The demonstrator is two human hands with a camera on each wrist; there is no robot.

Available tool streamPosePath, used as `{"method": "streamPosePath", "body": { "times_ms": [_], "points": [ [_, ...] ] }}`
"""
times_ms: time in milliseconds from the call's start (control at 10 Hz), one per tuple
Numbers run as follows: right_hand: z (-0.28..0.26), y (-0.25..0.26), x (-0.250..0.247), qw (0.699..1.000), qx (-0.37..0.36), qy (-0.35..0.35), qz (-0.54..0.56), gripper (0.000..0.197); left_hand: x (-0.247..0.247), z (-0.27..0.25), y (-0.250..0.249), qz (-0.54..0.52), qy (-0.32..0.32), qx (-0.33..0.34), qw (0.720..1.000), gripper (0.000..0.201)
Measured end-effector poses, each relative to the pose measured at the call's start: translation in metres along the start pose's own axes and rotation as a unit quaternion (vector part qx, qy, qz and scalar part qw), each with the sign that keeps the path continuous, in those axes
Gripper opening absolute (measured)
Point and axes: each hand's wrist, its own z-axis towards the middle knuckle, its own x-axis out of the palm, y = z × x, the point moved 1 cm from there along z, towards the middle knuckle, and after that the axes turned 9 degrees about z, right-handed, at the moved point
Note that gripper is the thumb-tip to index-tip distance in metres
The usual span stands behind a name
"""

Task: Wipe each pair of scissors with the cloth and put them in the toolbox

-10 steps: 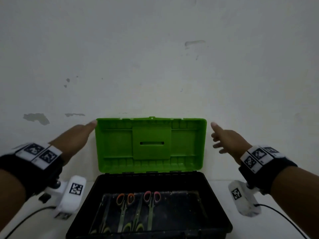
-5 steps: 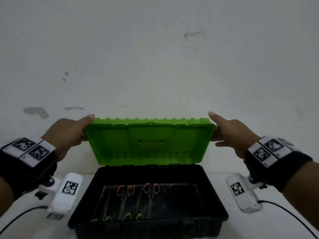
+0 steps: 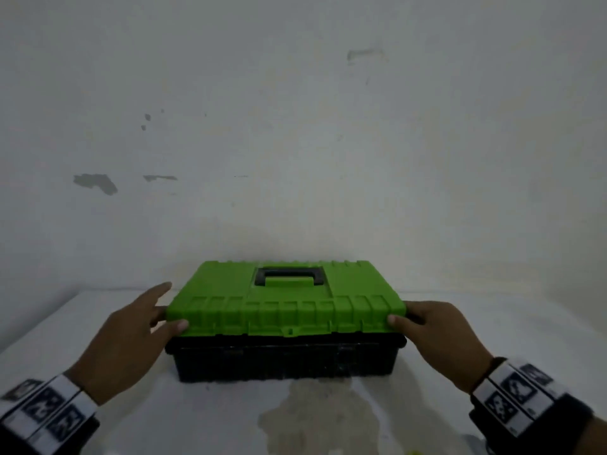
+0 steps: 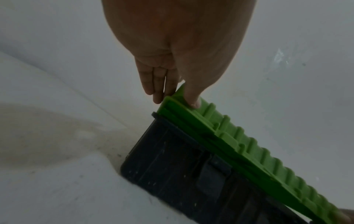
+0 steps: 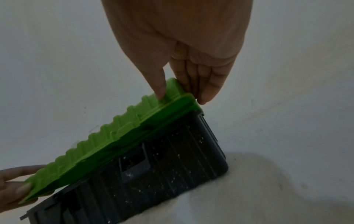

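The toolbox has a green lid [image 3: 285, 300] lying down over its black base [image 3: 282, 359], with the black handle [image 3: 289, 276] folded flat on top. My left hand [image 3: 167, 310] holds the lid's front left corner, thumb on top and fingers along its end; the left wrist view shows this left hand [image 4: 178, 97] on the lid [image 4: 249, 145]. My right hand [image 3: 407, 318] holds the front right corner the same way, and the right wrist view shows the right hand [image 5: 180, 95] on the lid [image 5: 114, 144]. The scissors are hidden inside. No cloth is in view.
The toolbox stands on a white table [image 3: 98, 323], close to a white wall [image 3: 295, 159] behind it. A brownish stain [image 3: 318, 418] marks the tabletop just in front of the box.
Both hands took the upright lid by its ends and swung it forward and down onto the base. The scissors, seen inside earlier, are now covered.
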Motion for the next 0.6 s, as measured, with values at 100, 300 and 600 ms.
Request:
{"method": "streamPosePath", "body": {
  "times_ms": [100,300,600],
  "points": [
    [-0.010,-0.007,0.012,1.000,0.009,-0.014,0.009,0.016,0.012,-0.008,0.009,0.001,0.011,-0.005,1.000,0.072],
    [-0.015,-0.006,0.020,0.998,0.027,0.001,-0.053,0.016,0.023,-0.020,0.010,0.013,0.005,-0.026,1.000,0.074],
    [-0.119,0.045,-0.055,0.996,0.053,-0.023,0.075,0.053,-0.033,-0.103,0.012,-0.079,0.027,-0.040,0.996,0.045]
  ]
}}
